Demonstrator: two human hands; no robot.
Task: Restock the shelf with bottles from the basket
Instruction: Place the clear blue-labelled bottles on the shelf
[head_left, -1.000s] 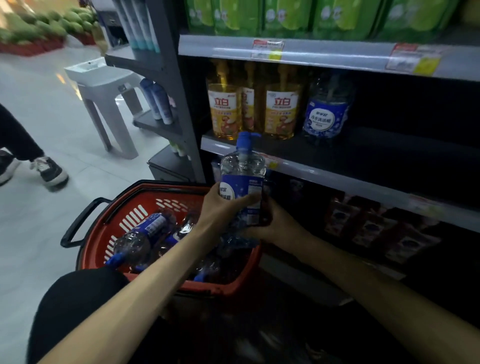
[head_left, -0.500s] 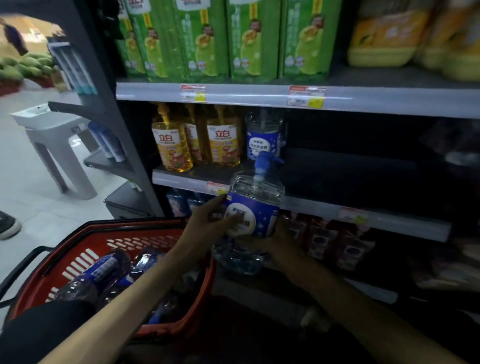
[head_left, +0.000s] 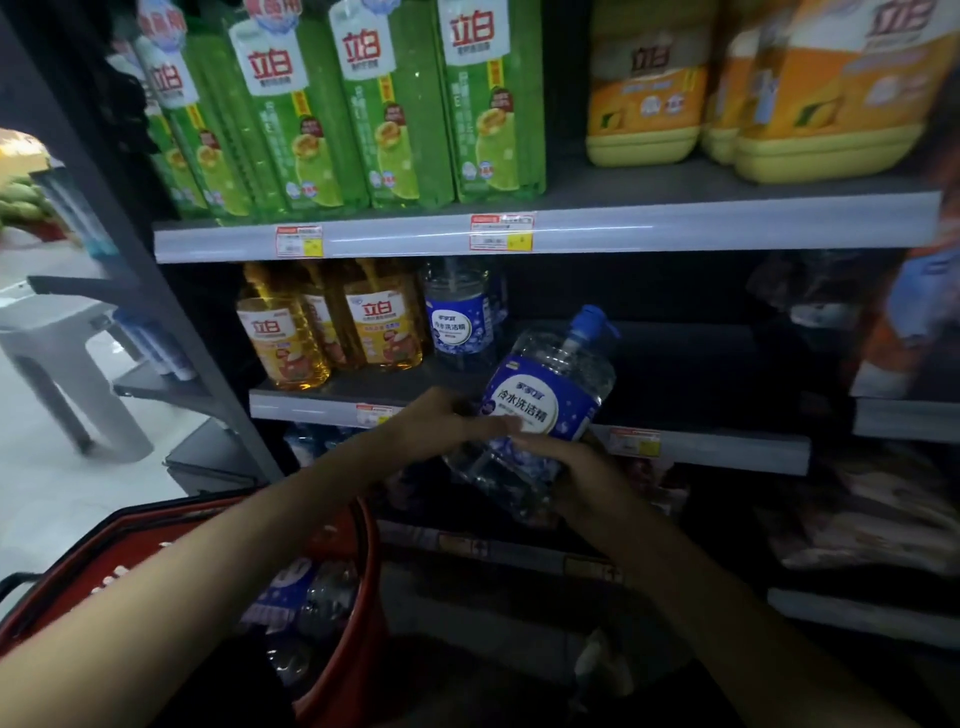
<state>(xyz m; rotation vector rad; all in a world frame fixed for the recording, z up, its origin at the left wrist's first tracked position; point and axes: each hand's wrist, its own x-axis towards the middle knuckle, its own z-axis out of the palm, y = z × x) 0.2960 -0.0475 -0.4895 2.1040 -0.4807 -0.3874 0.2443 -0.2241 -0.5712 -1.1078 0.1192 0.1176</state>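
A dim shop aisle with dark metal shelving fills the frame. At centre a clear detergent bottle (head_left: 545, 395) with a blue label and blue pump cap is tilted to the right, held in front of the grey edge of the middle shelf (head_left: 701, 447). The left hand (head_left: 447, 423) grips it across the label. The right hand (head_left: 576, 467) cups its lower body with curled fingers. On that shelf, left of centre, stand amber detergent bottles (head_left: 283, 338) and beside them a matching blue-labelled bottle (head_left: 457, 322); the stretch to the right is dark. The upper shelf (head_left: 727, 223) carries green refill packs (head_left: 395, 104) and yellow jugs (head_left: 644, 104), with price tags (head_left: 501, 232) on its edge. At lower left a red basket (head_left: 358, 571) holds more clear bottles (head_left: 301, 592). At far left a grey plastic stool (head_left: 57, 353) stands on the pale floor (head_left: 62, 493).
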